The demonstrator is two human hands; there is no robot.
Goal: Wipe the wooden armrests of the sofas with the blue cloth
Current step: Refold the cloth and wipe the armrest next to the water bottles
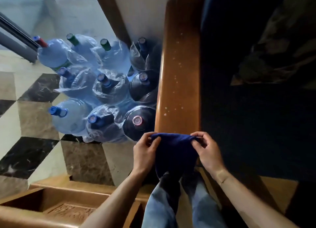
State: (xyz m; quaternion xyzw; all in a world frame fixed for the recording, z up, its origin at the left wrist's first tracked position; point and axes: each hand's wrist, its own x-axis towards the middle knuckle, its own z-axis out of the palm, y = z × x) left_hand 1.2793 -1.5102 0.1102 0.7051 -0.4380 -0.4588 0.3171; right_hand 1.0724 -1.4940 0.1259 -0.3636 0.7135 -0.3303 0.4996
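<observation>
The dark blue cloth [174,152] hangs stretched between both hands over the near end of a long wooden armrest [179,74]. My left hand [145,150] pinches the cloth's upper left corner. My right hand [207,150] pinches its upper right corner. The armrest runs away from me and carries small white specks along its top. The dark blue sofa seat [248,108] lies to its right.
Several large water bottles in plastic wrap [102,84] crowd the floor just left of the armrest. A checkered marble floor [34,116] spreads to the left. Carved wooden furniture [65,205] sits at the bottom left. A patterned cushion [282,48] lies on the sofa.
</observation>
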